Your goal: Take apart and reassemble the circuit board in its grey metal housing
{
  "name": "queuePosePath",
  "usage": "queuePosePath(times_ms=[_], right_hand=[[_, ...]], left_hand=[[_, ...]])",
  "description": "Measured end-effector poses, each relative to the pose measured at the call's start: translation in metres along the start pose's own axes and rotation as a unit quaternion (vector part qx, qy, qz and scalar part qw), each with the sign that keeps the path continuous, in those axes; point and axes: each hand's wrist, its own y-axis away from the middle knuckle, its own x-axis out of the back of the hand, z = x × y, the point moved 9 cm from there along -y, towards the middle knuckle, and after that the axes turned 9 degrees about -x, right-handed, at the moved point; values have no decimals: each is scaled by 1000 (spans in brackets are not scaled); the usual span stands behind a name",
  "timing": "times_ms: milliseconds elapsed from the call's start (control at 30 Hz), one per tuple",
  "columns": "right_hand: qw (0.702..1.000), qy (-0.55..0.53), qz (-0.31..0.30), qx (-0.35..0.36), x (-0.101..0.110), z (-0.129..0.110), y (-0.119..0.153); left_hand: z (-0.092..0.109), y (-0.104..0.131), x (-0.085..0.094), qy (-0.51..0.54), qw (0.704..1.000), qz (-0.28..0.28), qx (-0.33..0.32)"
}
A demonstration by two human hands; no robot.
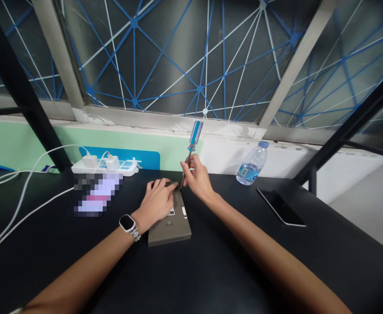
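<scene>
A flat grey-brown device (174, 226) with a vented front edge lies on the black table. My left hand (158, 198), with a watch on its wrist, rests on the device's upper left part with its fingers spread, covering part of a label. A screwdriver (195, 134) with a clear and blue handle stands nearly upright, leaning slightly right. My right hand (195, 175) pinches its metal shaft below the handle. The tip is down at the device's far right corner; whether it sits in a screw is too small to tell.
Behind on the left are a white power strip (122, 166) with plugs and cables and a pixelated item (99, 196). At the right stand a water bottle (253, 163) and, nearer, a phone (281, 207). The black table (230, 279) meets a wall below windows.
</scene>
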Motion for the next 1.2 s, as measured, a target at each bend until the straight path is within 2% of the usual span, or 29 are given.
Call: queuePosePath(times_ms=[367, 1200], right_hand=[[1000, -6, -1, 2, 1, -3, 6], [1000, 9, -21, 21, -3, -4, 5]], left_hand=[[7, 3, 3, -1, 1000, -3, -1], [7, 3, 3, -2, 1000, 9, -9]])
